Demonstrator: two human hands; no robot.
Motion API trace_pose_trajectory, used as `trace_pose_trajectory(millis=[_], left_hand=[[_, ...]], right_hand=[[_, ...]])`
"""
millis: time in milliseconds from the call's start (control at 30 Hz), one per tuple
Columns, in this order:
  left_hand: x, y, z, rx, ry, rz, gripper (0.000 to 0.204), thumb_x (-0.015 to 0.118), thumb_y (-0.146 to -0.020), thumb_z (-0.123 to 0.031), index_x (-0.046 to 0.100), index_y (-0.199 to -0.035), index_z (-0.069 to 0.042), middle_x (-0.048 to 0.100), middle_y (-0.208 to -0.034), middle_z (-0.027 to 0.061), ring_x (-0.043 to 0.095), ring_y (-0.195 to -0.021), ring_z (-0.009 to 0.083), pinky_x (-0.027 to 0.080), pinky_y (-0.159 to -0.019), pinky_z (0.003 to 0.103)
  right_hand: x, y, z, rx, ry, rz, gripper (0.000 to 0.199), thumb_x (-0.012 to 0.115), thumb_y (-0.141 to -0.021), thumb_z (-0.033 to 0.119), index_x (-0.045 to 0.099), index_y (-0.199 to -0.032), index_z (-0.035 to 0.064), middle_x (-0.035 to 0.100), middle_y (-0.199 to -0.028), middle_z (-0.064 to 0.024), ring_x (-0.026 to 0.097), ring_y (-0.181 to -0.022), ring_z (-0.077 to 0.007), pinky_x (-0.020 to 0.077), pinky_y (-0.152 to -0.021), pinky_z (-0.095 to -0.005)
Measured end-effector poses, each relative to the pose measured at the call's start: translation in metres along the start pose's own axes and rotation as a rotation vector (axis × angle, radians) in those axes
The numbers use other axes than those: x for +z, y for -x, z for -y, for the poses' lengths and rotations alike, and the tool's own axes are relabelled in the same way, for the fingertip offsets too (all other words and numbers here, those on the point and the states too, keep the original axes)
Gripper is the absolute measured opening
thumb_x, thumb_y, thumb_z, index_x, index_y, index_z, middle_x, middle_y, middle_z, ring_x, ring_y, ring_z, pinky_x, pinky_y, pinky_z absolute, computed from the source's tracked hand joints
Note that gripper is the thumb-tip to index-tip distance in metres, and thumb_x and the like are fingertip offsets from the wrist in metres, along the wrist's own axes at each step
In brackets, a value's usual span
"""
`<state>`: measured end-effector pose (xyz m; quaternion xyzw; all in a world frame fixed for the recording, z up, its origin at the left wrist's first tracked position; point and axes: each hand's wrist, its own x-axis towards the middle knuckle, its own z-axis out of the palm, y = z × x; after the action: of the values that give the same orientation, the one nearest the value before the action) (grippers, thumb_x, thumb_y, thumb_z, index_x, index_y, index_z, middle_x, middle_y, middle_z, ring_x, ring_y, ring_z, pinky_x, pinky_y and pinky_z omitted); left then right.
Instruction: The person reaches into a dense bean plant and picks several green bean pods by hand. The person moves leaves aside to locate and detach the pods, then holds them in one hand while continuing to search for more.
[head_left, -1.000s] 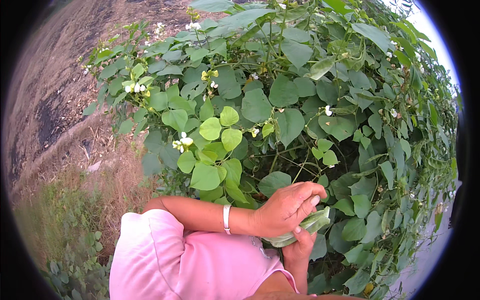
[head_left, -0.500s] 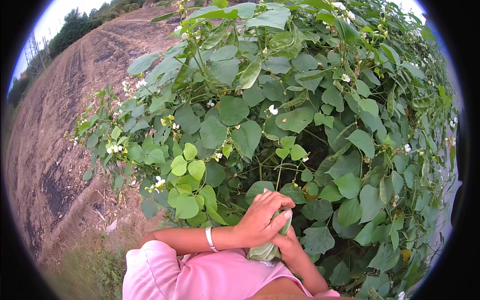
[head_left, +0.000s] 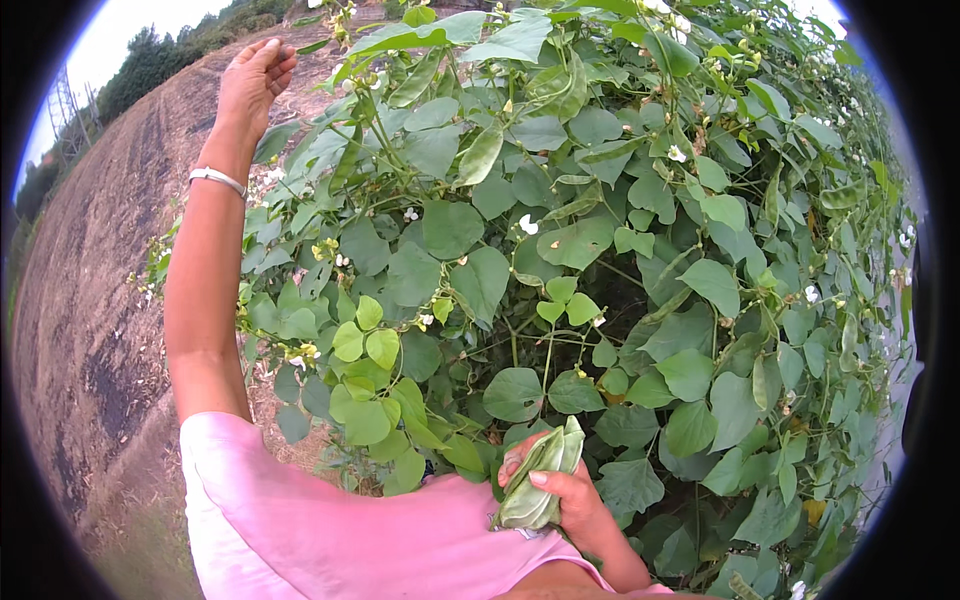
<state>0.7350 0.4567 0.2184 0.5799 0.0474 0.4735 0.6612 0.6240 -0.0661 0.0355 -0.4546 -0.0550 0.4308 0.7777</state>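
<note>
1. The right hand point(head_left: 580, 503), near five o'clock, was closed around a bundle of bean pods point(head_left: 548, 465), its thumb laid across the front and its fingers wrapped behind. The pods were flat, broad and pale green, with ridged edges and a matte skin, stacked in overlapping layers against the shirt.
2. The left hand point(head_left: 257, 82), raised between ten and eleven o'clock, had its fingers curled in and their tips drawn close together. A slim green shape point(head_left: 313, 47), leaf or pod, lay just beside the fingertips; whether they gripped anything could not be told.
3. A smooth, whitish band point(head_left: 218, 179) ringed the left wrist.
4. The pink shirt point(head_left: 370, 540), soft and lightly creased, spread around seven o'clock.
5. From the centre out to three o'clock grew dense vines point(head_left: 690, 375) with broad, heart-shaped leaves. A flat, curved pod point(head_left: 480, 157) hung at twelve, a small white flower point(head_left: 527, 225) below it, and a glossy yellow-green leaf cluster point(head_left: 367, 420) near eight.
6. At nine o'clock lay rough brown soil point(head_left: 105, 275); dark, bushy trees point(head_left: 150, 70) stood at ten.
</note>
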Motion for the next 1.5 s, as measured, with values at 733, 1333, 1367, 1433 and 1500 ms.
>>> trace_pose_trajectory(millis=[733,1333,1367,1433,1500], left_hand=[[0.132,-0.084,0.11,0.384,-0.465,0.981,0.031,0.058,-0.091,-0.036,0.058,-0.107,-0.009,0.055,-0.088,0.0012,0.051,-0.079,0.0138,0.045,-0.069,0.033],[0.096,-0.066,0.115,0.413,-1.002,0.913,0.053,0.036,-0.098,-0.043,0.044,-0.132,-0.003,0.049,-0.131,0.013,0.047,-0.12,0.0238,0.037,-0.102,0.034],[0.093,-0.065,0.113,0.414,-1.021,0.889,0.054,0.036,-0.098,-0.044,0.043,-0.132,-0.003,0.049,-0.133,0.0136,0.046,-0.122,0.0247,0.037,-0.103,0.034],[0.083,-0.063,0.103,0.412,-1.059,0.843,0.058,0.035,-0.097,-0.047,0.042,-0.134,-0.002,0.048,-0.136,0.0148,0.045,-0.126,0.0265,0.036,-0.104,0.035],[0.094,-0.047,0.09,0.429,-1.063,0.847,0.059,0.034,-0.097,-0.047,0.043,-0.133,-0.002,0.049,-0.135,0.0158,0.047,-0.124,0.0274,0.036,-0.104,0.034]], right_hand=[[0.013,-0.017,0.007,0.022,-0.004,-0.21,0.041,0.067,-0.069,0.016,0.049,-0.104,0.0057,0.053,-0.092,-0.0138,0.057,-0.089,-0.0293,0.0489,-0.078,-0.0428],[0.006,-0.02,0.009,0.017,-0.004,-0.179,0.04,0.066,-0.069,0.016,0.049,-0.103,0.0046,0.054,-0.09,-0.0134,0.057,-0.087,-0.0259,0.047,-0.08,-0.0401],[0.005,-0.019,0.009,0.022,-0.003,-0.173,0.039,0.066,-0.069,0.016,0.049,-0.103,0.0047,0.054,-0.09,-0.0133,0.057,-0.087,-0.0259,0.047,-0.08,-0.0401],[0.007,-0.018,0.01,0.039,-0.018,-0.179,0.04,0.066,-0.069,0.016,0.049,-0.103,0.0048,0.054,-0.09,-0.0133,0.057,-0.087,-0.0259,0.047,-0.08,-0.04],[0.007,-0.017,0.01,0.043,-0.032,-0.196,0.04,0.066,-0.069,0.016,0.049,-0.103,0.0048,0.054,-0.09,-0.0132,0.057,-0.087,-0.0258,0.0471,-0.08,-0.0399]])
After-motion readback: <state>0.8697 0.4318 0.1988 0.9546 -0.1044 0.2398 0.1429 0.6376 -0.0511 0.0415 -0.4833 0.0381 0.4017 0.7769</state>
